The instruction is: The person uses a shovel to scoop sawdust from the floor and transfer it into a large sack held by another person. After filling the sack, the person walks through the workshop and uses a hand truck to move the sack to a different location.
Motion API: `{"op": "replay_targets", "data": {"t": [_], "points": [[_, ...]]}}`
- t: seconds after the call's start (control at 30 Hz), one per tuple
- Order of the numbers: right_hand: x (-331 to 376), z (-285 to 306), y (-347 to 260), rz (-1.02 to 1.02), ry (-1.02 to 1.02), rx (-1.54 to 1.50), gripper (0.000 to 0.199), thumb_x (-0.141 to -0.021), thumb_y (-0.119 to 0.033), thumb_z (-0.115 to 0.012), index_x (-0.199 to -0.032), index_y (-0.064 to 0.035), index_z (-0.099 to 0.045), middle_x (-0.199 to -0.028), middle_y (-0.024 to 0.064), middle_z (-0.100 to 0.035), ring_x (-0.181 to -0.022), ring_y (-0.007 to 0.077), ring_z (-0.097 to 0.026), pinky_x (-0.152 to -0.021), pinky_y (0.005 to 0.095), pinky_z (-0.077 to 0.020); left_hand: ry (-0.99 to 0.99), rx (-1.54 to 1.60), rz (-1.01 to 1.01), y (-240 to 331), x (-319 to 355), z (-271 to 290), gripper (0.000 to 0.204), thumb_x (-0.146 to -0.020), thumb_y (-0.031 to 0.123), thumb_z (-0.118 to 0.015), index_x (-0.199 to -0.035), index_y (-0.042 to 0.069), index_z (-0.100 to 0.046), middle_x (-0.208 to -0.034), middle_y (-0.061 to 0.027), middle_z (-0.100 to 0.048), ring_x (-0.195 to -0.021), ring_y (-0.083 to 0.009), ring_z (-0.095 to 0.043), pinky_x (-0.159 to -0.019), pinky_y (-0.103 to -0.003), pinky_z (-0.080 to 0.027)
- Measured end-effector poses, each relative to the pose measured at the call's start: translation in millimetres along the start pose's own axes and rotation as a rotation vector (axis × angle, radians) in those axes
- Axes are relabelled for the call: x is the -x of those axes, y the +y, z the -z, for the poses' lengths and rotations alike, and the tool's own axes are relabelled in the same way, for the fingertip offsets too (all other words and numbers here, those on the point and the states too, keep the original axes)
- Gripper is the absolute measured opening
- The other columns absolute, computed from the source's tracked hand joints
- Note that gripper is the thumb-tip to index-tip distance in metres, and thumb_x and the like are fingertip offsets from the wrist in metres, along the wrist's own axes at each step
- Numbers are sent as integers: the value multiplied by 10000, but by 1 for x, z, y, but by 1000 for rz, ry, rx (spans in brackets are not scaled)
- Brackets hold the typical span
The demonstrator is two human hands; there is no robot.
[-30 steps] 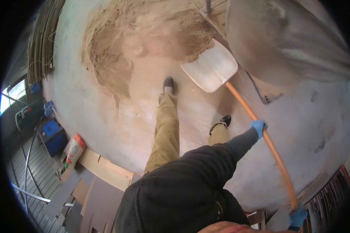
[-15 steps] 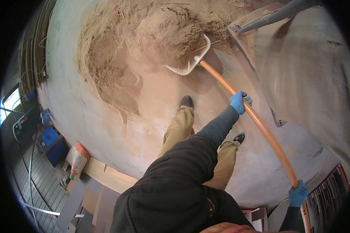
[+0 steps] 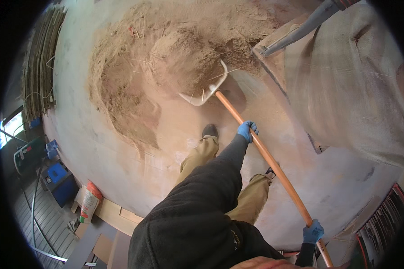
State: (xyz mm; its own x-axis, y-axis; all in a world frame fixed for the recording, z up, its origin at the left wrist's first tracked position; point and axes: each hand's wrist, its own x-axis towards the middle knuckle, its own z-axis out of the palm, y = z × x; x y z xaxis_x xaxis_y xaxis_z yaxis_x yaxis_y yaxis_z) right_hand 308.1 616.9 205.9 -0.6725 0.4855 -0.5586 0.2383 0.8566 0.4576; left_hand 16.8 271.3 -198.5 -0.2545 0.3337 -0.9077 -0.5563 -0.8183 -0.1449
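Observation:
A long wooden-handled shovel (image 3: 280,175) slants from the lower right up to the middle of the head view. My left hand (image 3: 247,131), in a blue glove, is closed around the shaft below the blade. My right hand (image 3: 313,231), gloved alike, grips the handle near its end. The scoop's pale rim (image 3: 197,100) shows at the base of a rounded heap of brown sawdust-like material (image 3: 184,60). That heap hides the rest of the blade. A dark shadow lies on the floor right of the scoop.
More loose brown material (image 3: 121,85) spreads over the floor left and behind. A grey dusty sheet (image 3: 345,89) with a metal-edged frame stands at right. Lower left are a red-and-white bag (image 3: 90,201), a blue box (image 3: 57,172) and boards (image 3: 110,210). My shoes stand below the scoop.
The shovel has come left and closer to me, both hands moving with it. The heap above the rim has shifted along with the scoop.

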Motion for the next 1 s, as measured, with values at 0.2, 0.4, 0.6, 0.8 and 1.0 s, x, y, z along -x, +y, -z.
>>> {"op": "replay_targets", "data": {"t": [0.2, 0.4, 0.6, 0.8, 1.0], "points": [[5, -49, -34, 8, -74, -45, 258, -617, -158, -788, -786, -108, -599, -751, 128, -656, -717, 340, -659, -679, 430, -522, 6, -31, -178, 33, 32, 30, 129, -851, 135, -520, -732, 106, -480, -617, -44, -467, -545, -205, -473, -551, -361, -448], [24, -29, -92, 65, 78, -144, 237, -624, -146, -777, -780, -114, -602, -732, 112, -640, -690, 322, -649, -669, 431, -511, 91, -58, -128, 128, 68, 17, 164, -850, 116, -507, -702, 125, -437, -590, -31, -425, -505, -199, -412, -516, -349, -423], [45, 7, -139, 112, 40, -146, 230, -655, -206, -778, -808, -123, -629, -773, 97, -668, -711, 298, -667, -692, 411, -513, 100, -107, -310, 188, 136, 19, 163, -871, 136, -498, -718, 120, -447, -621, -22, -442, -526, -201, -434, -528, -350, -423], [88, 14, -134, 175, -3, -204, 231, -677, -258, -766, -835, -133, -653, -795, 97, -688, -729, 282, -684, -687, 403, -515, -68, -206, -376, 198, 213, 41, 178, -873, 144, -507, -709, 138, -436, -635, -18, -450, -576, -196, -454, -578, -349, -421], [119, 34, -89, 163, -4, -193, 237, -691, -297, -738, -843, -136, -656, -794, 91, -694, -725, 283, -689, -699, 437, -505, 3, -210, -281, 185, 253, 28, 179, -886, 175, -467, -714, 139, -436, -621, -21, -434, -564, -211, -413, -580, -329, -418]]}}
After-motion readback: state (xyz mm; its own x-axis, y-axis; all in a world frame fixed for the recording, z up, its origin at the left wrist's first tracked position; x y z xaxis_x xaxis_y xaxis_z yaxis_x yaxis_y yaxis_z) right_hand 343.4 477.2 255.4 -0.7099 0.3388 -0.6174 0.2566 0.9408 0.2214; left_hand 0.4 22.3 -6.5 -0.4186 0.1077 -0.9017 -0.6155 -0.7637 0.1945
